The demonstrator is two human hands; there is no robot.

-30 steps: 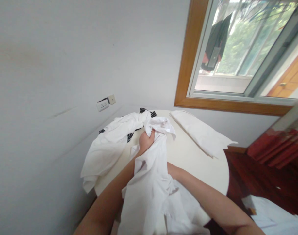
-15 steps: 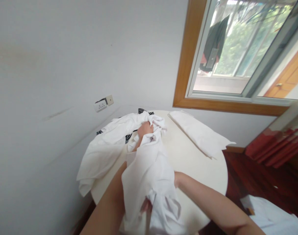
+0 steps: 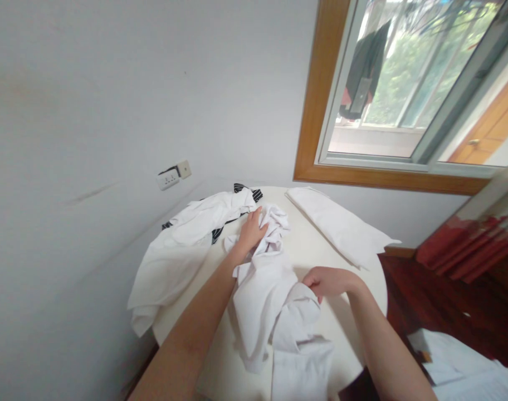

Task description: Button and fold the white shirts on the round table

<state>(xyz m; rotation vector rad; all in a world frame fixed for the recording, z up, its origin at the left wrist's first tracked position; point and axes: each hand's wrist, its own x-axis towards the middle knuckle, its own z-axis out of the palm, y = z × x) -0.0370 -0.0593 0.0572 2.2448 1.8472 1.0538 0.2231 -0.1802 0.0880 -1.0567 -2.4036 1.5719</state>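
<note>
A crumpled white garment [image 3: 266, 284] lies across the middle of a round cream table [image 3: 346, 278]. My left hand [image 3: 252, 229] rests on its far bunched end with the fingers gripping the cloth. My right hand [image 3: 327, 280] sits at the garment's right side, fingers curled onto a fold of the fabric. A lower part of the garment [image 3: 302, 367] hangs over the near table edge.
A pile of white and black-striped clothes [image 3: 187, 236] drapes over the table's left side. A folded white cloth [image 3: 340, 225] lies at the far right. A wall socket [image 3: 170, 175], a wood-framed window [image 3: 387, 89], dark red floor and more white cloth [image 3: 463, 356] surround the table.
The garment was held up over my forearms and has come down onto the table. My right hand emerged from under the cloth to its right side; my left hand stayed at the far end.
</note>
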